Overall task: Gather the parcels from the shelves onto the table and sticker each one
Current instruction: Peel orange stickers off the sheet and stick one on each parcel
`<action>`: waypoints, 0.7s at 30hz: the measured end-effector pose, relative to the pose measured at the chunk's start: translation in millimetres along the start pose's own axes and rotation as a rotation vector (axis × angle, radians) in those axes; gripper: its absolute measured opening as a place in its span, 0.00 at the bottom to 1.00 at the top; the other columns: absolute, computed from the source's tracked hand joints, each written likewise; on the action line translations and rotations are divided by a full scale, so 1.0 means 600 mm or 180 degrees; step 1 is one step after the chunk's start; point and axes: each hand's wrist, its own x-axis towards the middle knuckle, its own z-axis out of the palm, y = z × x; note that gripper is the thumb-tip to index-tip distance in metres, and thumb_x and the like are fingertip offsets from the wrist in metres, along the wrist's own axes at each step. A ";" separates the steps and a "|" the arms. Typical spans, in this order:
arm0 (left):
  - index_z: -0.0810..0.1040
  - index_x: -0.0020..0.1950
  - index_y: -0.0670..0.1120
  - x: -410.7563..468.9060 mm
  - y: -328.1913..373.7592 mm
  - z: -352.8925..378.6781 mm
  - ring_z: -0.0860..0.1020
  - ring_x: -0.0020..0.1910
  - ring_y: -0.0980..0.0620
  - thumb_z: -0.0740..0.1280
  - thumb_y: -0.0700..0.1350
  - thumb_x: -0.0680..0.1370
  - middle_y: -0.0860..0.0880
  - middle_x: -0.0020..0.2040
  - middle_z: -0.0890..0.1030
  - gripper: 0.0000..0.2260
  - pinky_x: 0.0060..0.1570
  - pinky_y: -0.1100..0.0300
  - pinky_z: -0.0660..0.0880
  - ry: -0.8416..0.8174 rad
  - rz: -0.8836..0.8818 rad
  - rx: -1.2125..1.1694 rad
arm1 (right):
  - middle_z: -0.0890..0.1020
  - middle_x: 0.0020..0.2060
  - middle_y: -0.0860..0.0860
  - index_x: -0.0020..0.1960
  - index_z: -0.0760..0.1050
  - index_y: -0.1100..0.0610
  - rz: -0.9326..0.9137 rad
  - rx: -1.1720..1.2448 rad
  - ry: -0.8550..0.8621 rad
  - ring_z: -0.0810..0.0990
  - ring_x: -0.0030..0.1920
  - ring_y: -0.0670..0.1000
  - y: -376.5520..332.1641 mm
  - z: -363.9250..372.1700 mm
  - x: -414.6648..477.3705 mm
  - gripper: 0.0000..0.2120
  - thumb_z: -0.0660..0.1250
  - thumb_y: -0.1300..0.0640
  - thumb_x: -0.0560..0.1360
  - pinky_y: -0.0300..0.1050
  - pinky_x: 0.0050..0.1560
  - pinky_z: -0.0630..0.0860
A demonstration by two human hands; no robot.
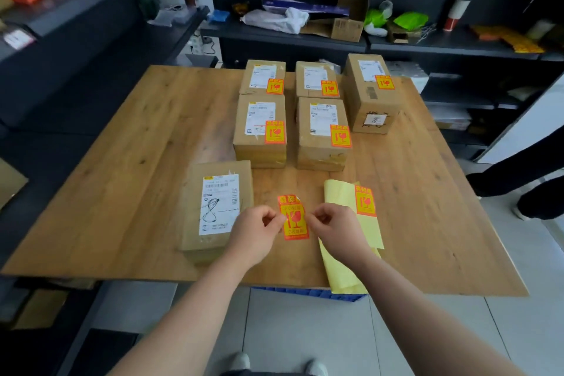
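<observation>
Brown cardboard parcel (215, 189), unstickered, lies just left of the left hand (256, 232), long axis pointing away; that hand and the right hand (334, 230) pinch an orange-and-yellow rectangular sticker (294, 223).

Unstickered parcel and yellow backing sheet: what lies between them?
In the head view, an orange fragile sticker, pinched by the left hand and right hand.

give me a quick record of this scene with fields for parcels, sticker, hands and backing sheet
table: wooden, six parcels on it
stickered parcels: five, far rows
unstickered parcel: nearest, left of the hands
held sticker: orange, pinched by left hand and right hand
backing sheet: yellow, beneath right forearm, one spare sticker on it
</observation>
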 end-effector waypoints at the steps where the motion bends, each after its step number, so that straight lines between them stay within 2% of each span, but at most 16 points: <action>1: 0.80 0.40 0.46 0.000 -0.010 -0.018 0.79 0.39 0.54 0.67 0.47 0.77 0.51 0.38 0.82 0.08 0.41 0.61 0.73 0.0055 -0.0006 0.0002 | 0.79 0.30 0.47 0.37 0.79 0.56 0.0036 0.0027 -0.0026 0.74 0.31 0.44 -0.012 0.014 0.002 0.08 0.68 0.55 0.74 0.41 0.35 0.73; 6: 0.79 0.37 0.47 0.004 -0.062 -0.087 0.75 0.34 0.55 0.68 0.48 0.76 0.52 0.35 0.80 0.10 0.33 0.61 0.69 0.0300 -0.0144 0.0141 | 0.82 0.33 0.50 0.41 0.80 0.57 0.0335 0.0099 -0.0393 0.79 0.34 0.47 -0.065 0.080 0.009 0.10 0.66 0.52 0.76 0.40 0.34 0.76; 8: 0.80 0.37 0.46 0.009 -0.080 -0.102 0.77 0.36 0.52 0.68 0.48 0.76 0.52 0.35 0.81 0.10 0.35 0.58 0.73 0.0325 -0.0181 0.0241 | 0.82 0.33 0.51 0.41 0.81 0.58 0.0434 0.0107 -0.0451 0.80 0.35 0.47 -0.077 0.102 0.013 0.10 0.67 0.53 0.76 0.41 0.37 0.77; 12: 0.79 0.38 0.46 0.015 -0.099 -0.119 0.79 0.38 0.51 0.66 0.51 0.77 0.52 0.37 0.81 0.12 0.38 0.54 0.76 0.0278 -0.0186 0.0567 | 0.83 0.34 0.51 0.42 0.81 0.58 0.0577 0.0049 -0.0522 0.79 0.35 0.47 -0.090 0.127 0.019 0.10 0.67 0.53 0.76 0.39 0.35 0.75; 21: 0.78 0.41 0.49 0.022 -0.106 -0.122 0.76 0.36 0.54 0.63 0.55 0.78 0.54 0.38 0.79 0.12 0.30 0.60 0.70 0.0174 -0.0086 0.1370 | 0.83 0.34 0.50 0.42 0.81 0.58 0.0783 -0.0142 -0.0599 0.81 0.36 0.47 -0.090 0.145 0.022 0.11 0.66 0.52 0.77 0.37 0.34 0.75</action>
